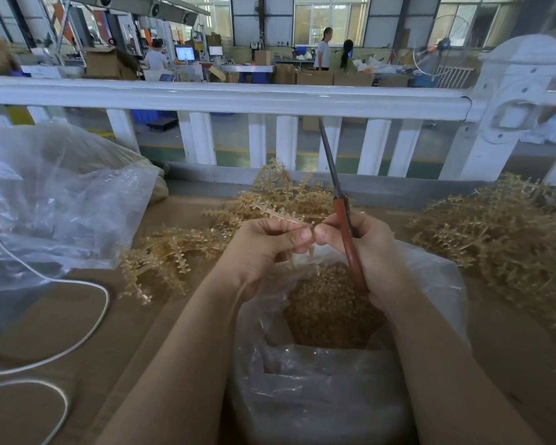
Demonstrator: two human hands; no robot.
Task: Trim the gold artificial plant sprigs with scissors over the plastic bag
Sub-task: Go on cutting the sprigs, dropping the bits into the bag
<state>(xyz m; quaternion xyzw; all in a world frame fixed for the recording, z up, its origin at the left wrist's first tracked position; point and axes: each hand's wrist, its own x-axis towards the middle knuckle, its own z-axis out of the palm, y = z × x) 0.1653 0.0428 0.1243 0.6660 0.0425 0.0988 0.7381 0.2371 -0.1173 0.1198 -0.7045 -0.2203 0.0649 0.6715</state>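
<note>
We see pale gold sprigs (270,203), scissors (344,220) with reddish-orange handles and dark grey blades, and a clear plastic bag (318,380) of golden-brown trimmings. The tabletop (61,316) is plain brown, the cable (87,316) white, the railing (222,97) glossy white.

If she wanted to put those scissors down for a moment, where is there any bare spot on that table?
The barest patch is the brown tabletop at lower left, between the white cable and her left arm. A narrower strip lies at far right, below the right pile of sprigs. The middle is crowded: the open bag of trimmings, sprigs behind her hands, and the big clear bag.
</note>
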